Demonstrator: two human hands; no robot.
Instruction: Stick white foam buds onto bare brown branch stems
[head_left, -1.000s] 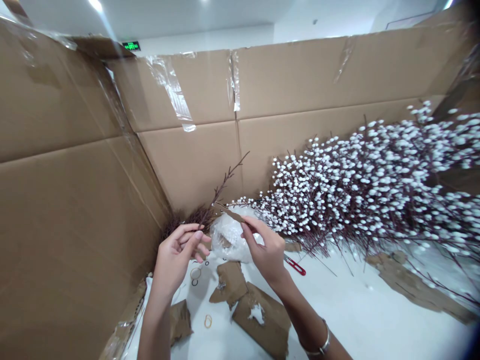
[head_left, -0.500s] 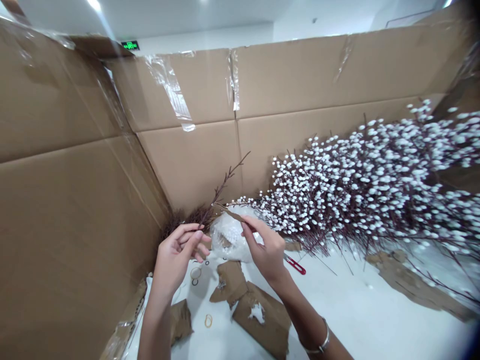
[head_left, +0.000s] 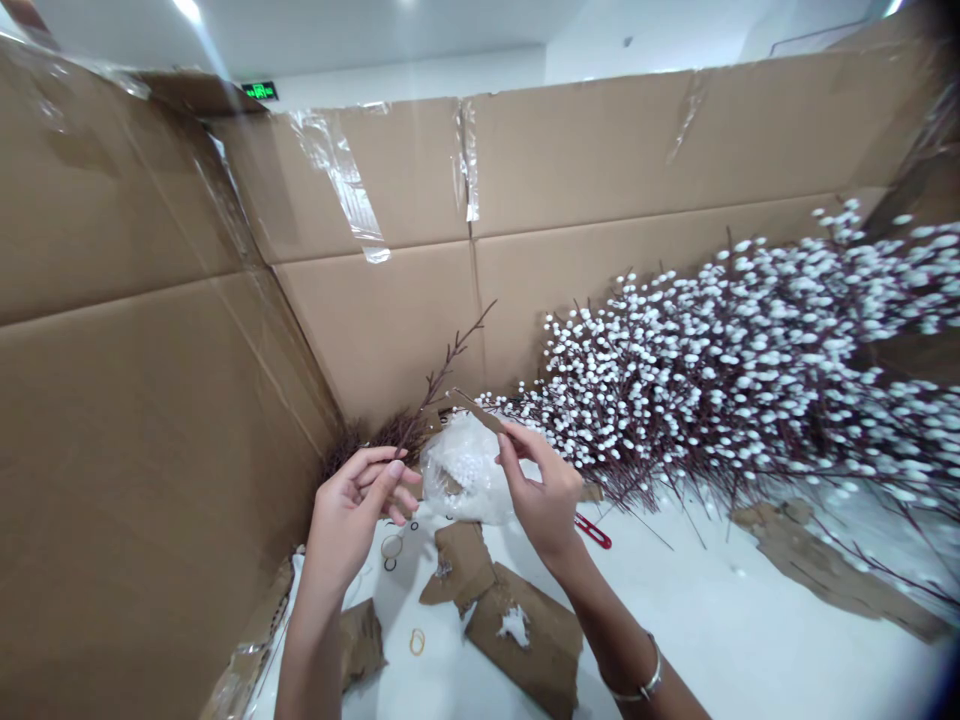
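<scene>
My left hand is closed at the fingertips around the lower end of a bare brown artificial twig, which slants up to the right. My right hand pinches a thin, pointed brown strip that looks like cardboard. The strip's narrow tip points up and left, close to the twig but a little apart from it. A tiny pale speck shows on the twig near there; I cannot make out what it is. Below and behind both hands sits a clear plastic bag of small white buds.
Many twigs with white buds are piled at right, with more bare twigs at left. Torn cardboard pieces, rubber bands and a red-handled tool lie on the white table. Tall cardboard walls stand around.
My right hand has drawn the strip slightly right, so its tip has moved away from the twig. My left hand and the twig have barely shifted.
</scene>
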